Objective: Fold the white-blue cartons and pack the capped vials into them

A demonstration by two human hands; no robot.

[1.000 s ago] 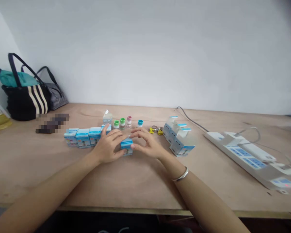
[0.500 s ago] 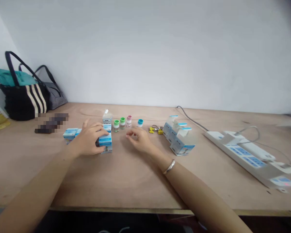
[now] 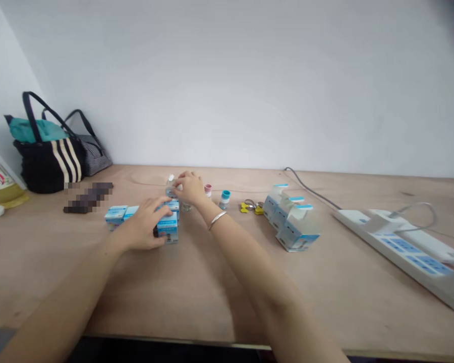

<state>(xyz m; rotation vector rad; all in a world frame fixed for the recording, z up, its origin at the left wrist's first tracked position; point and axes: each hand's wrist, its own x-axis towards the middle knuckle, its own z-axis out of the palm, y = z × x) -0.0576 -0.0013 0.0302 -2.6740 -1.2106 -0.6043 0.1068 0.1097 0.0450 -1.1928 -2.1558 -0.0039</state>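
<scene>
My left hand (image 3: 146, 224) is wrapped round a blue-and-white box (image 3: 168, 229) near the left middle of the table. Two more blue-topped boxes (image 3: 116, 213) stand left of it, partly behind the hand. My right hand (image 3: 190, 188) reaches to a small box with a raised white flap (image 3: 170, 186), its fingers bent at that box's edge; what they grip, if anything, is hidden. Under this hand a clear vial (image 3: 186, 206) shows in part. Just right stand a pink-capped vial (image 3: 208, 189) and a blue-capped vial (image 3: 224, 199).
Yellow-handled scissors (image 3: 251, 206) lie before several open boxes (image 3: 290, 222). A white power strip (image 3: 397, 242) with cables runs along the right. At the left are bags (image 3: 51, 164), a bottle of yellow liquid (image 3: 0, 184) and a dark, pixelated object (image 3: 89, 198).
My right hand has moved left and away from me, from beside the vials to the flapped box, now covering the green-capped vials. My left hand stays on its box. The view has shifted slightly.
</scene>
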